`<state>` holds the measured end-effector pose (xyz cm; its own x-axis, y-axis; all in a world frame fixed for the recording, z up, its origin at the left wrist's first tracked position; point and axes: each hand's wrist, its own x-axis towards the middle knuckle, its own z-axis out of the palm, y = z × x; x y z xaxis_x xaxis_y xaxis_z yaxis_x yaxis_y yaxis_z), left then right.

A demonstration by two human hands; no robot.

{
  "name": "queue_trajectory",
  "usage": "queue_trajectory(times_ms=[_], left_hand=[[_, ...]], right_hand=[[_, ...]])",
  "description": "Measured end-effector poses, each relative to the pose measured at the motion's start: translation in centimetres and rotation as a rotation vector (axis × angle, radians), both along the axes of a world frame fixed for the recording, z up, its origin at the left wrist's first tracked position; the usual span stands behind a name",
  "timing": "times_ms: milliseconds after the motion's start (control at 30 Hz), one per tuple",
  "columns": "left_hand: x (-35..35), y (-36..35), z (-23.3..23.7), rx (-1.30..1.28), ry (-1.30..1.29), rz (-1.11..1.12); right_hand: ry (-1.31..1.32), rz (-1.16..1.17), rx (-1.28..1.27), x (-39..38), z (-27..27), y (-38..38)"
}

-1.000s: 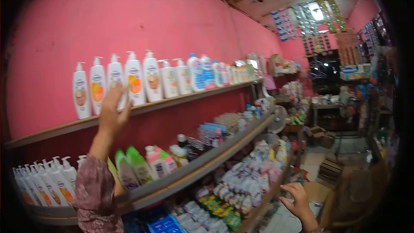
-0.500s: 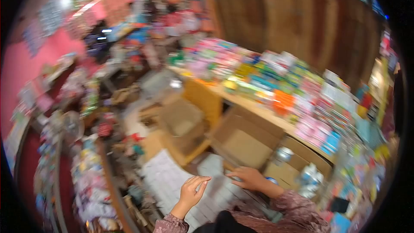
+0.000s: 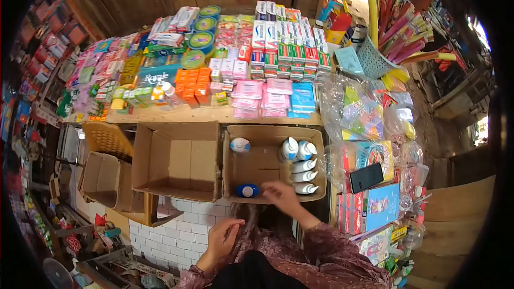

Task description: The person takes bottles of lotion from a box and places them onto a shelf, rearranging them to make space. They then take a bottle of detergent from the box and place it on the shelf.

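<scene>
My right hand [image 3: 285, 198] reaches over the near edge of a cardboard box [image 3: 257, 168], fingers spread, just right of a blue-capped container [image 3: 247, 190] standing in it. The same box holds a white and blue container [image 3: 240, 145] at its far left and several white pump bottles [image 3: 304, 165] on the right. My left hand [image 3: 220, 238] is raised in front of my body, below the box, with thumb and fingers drawn together; whether anything is between them is too small to tell. An open, empty cardboard box [image 3: 176, 161] stands to the left.
Behind the boxes, a wooden shelf [image 3: 209, 113] carries toothpaste boxes [image 3: 289, 35], pink packets [image 3: 246, 92] and orange boxes [image 3: 193, 84]. At right lie a phone [image 3: 366, 177], books [image 3: 382, 207] and a basket [image 3: 373, 57]. A smaller box [image 3: 100, 180] and yellow chair [image 3: 108, 139] stand left.
The view has swung right and is sharper, bringing the boxes to the centre. My right hand has moved from outside the box to over its near edge. My left hand stays low before my body.
</scene>
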<state>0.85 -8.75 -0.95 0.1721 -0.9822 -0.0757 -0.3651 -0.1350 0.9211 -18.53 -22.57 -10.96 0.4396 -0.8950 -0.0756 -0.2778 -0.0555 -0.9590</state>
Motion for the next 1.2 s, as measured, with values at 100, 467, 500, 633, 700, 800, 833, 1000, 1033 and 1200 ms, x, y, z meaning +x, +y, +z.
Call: queue_trajectory(times_ms=[100,467,500,633,700,800,833,1000,1033,1200], left_hand=[[-0.7,-2.0,-0.5,-0.093,-0.034,-0.029],[-0.8,-0.4,-1.9,0.089,0.013,0.105],[-0.6,-0.2,-2.1,0.087,0.001,0.114],[-0.1,0.2,-2.1,0.061,-0.011,0.131],[0.3,0.0,-1.9,0.063,-0.013,0.134],[0.7,-0.4,-2.2,0.041,-0.011,0.122],[0.7,-0.6,-2.4,0.031,-0.008,0.112],[-0.1,-3.5,-2.2,0.059,-0.035,-0.006],[-0.3,-4.5,-1.9,0.058,-0.098,-0.051],[-3.4,-8.3,0.0,-0.091,-0.215,-0.18]], right_hand=[[0.16,-0.106,0.035,-4.4,-4.8,-4.6],[1.457,0.576,-0.52,-10.7,-13.4,-9.1],[1.48,0.585,-0.504,-10.8,-14.0,-9.2],[1.489,0.791,-0.46,-10.6,-12.8,-10.6],[1.437,0.812,-0.444,-11.1,-13.6,-11.1],[1.384,0.77,-0.365,-9.9,-11.5,-11.6],[1.371,0.742,-0.326,-9.3,-9.8,-11.5],[1.077,0.632,-0.288,-7.1,2.3,-11.4],[0.984,0.636,-0.271,-6.5,6.2,-11.4],[0.509,0.665,-0.257,-5.0,16.7,-10.8]])
